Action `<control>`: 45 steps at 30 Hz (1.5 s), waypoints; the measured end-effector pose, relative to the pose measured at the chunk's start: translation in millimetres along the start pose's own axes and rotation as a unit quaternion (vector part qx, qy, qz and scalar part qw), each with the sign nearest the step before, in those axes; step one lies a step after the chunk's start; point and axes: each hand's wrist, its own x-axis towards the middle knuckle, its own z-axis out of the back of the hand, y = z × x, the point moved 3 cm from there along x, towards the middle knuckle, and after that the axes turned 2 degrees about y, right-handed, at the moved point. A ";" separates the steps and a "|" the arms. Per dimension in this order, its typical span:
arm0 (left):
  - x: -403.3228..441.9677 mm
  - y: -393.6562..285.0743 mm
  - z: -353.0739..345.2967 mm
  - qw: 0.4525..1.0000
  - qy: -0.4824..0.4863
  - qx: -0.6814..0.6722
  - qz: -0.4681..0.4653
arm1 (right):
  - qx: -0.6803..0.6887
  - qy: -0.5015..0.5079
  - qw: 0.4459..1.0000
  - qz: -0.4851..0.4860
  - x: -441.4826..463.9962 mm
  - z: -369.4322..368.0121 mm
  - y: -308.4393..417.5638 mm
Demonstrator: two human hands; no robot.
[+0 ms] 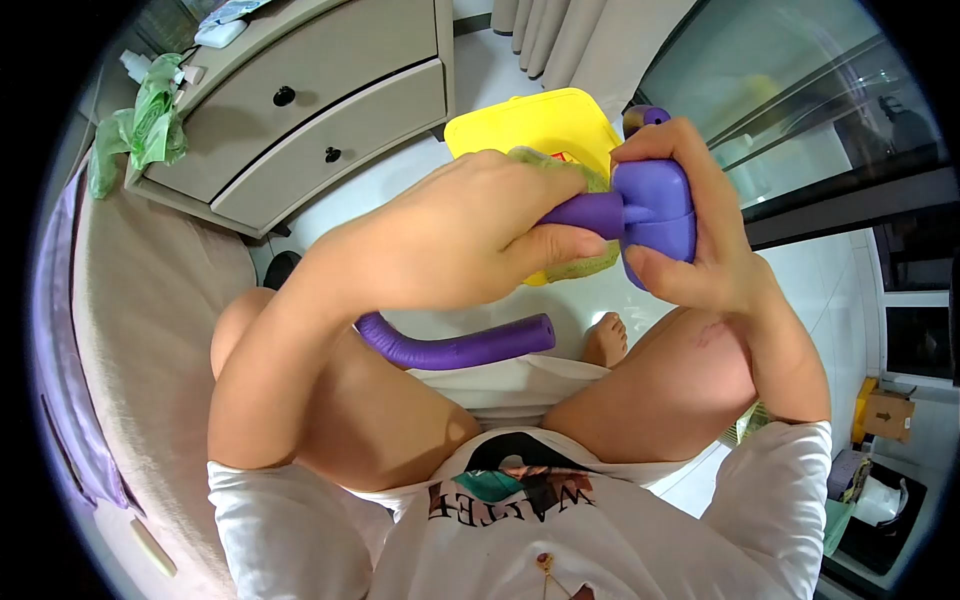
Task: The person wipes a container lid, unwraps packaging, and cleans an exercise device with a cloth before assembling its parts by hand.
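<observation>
Between my two hands is a purple object with a blocky, lighter purple head [657,208] and a darker purple tube [588,214]. My left hand [475,225] is wrapped round the tube and also holds a green cloth or sponge [585,266] against it. The fingers and thumb of my right hand [700,235] grip the blocky head from the right. A curved purple tube [455,342] shows below my left hand, over my lap. Another purple tube end [645,120] sticks up behind my right fingers. How these tubes connect is hidden by my hands.
A yellow container [540,118] stands on the floor beyond my hands. The dresser [300,120] is at the upper left, with a green plastic bag [150,120] on its corner. A beige couch [150,300] lies left, a glass door [790,120] right, and a cardboard box [888,415] far right.
</observation>
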 end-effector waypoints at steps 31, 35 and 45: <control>13.9 -17.4 0.4 0.963 -0.252 0.081 -0.045 | 0.186 -0.099 0.973 -0.097 2.6 -1.5 15.7; 10.9 -2.5 17.5 0.955 -0.285 -0.081 -0.034 | 0.066 -0.053 0.994 -0.072 -3.9 20.3 5.5; 3.6 2.2 9.4 0.972 -0.210 -0.079 -0.075 | 0.004 0.015 0.997 -0.080 -15.7 14.6 8.5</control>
